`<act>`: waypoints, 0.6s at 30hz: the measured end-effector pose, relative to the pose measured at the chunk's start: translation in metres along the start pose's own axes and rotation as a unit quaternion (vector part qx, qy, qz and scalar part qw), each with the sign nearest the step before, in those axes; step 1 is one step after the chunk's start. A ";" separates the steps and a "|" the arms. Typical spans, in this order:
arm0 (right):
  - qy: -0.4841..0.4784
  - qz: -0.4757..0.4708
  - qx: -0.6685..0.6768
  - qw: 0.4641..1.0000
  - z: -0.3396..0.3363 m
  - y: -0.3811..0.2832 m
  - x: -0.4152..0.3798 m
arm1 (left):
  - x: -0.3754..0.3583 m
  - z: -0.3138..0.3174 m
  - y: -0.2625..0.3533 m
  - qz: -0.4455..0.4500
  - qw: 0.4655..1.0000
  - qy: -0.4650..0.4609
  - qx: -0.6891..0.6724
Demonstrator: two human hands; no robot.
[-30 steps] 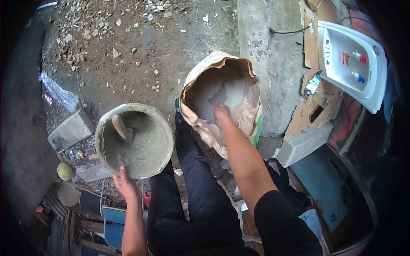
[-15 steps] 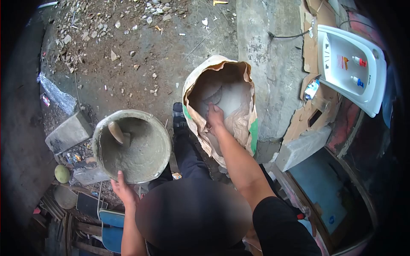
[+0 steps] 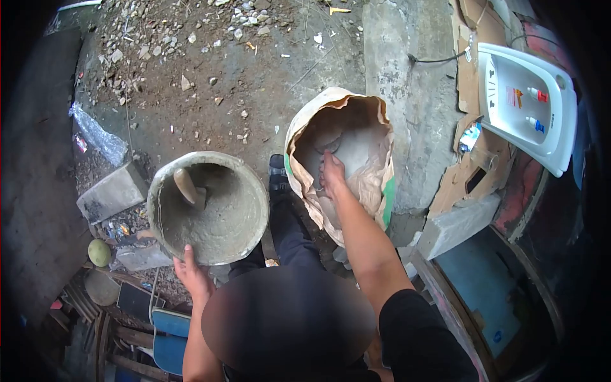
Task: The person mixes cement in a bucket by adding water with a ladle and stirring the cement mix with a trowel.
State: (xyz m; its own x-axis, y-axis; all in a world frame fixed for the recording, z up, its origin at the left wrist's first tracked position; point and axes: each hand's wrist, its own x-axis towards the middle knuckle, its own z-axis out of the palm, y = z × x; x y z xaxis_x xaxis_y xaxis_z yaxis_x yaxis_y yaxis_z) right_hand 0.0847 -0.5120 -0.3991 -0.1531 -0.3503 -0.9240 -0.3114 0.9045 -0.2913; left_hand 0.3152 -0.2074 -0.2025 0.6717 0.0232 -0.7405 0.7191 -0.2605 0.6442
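Note:
My left hand point(image 3: 193, 277) grips the near rim of a bucket point(image 3: 261, 197) crusted with grey mortar, which is tilted so that its mouth faces me. Inside lies a trowel with a wooden handle point(image 3: 185, 186), its blade resting against wet grey mix. To the right, an open paper sack point(image 3: 302, 124) holds pale grey powder point(image 3: 358, 151). My right hand point(image 3: 332, 175) reaches into the sack, its fingers closed on a rounded grey scoop point(image 3: 328, 141). Powder and shadow partly hide the scoop.
A white water dispenser point(image 3: 559, 153) lies on cardboard point(image 3: 468, 83) at the right, near a pale block point(image 3: 459, 226). Another concrete block point(image 3: 113, 192), a clear plastic bag point(image 3: 98, 135) and a round green fruit point(image 3: 98, 253) are at the left. Gravel point(image 3: 146, 44) covers the ground ahead.
The view has shifted, so most things sit slightly farther right. The scoop in my right hand has turned and sits lower in the powder. My left hand stays on the bucket rim.

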 end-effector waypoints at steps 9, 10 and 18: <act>0.013 0.008 0.059 0.998 -0.002 -0.018 -0.039 | -0.010 -0.004 0.014 0.008 1.000 -0.013 -0.018; 0.006 0.007 0.070 0.998 -0.002 -0.019 -0.046 | -0.013 -0.005 0.017 0.009 1.000 -0.014 -0.020; -0.033 -0.040 0.061 0.997 -0.011 -0.026 -0.094 | -0.017 -0.023 0.030 0.029 0.999 -0.034 -0.029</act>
State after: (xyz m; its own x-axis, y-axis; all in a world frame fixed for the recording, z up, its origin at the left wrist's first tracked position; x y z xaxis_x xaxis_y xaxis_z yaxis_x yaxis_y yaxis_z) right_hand 0.0971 -0.5052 -0.3016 -0.0697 -0.4090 -0.9099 -0.2023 0.8989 -0.3885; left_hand 0.3292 -0.1934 -0.1658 0.7000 -0.0560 -0.7120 0.6903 -0.2025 0.6946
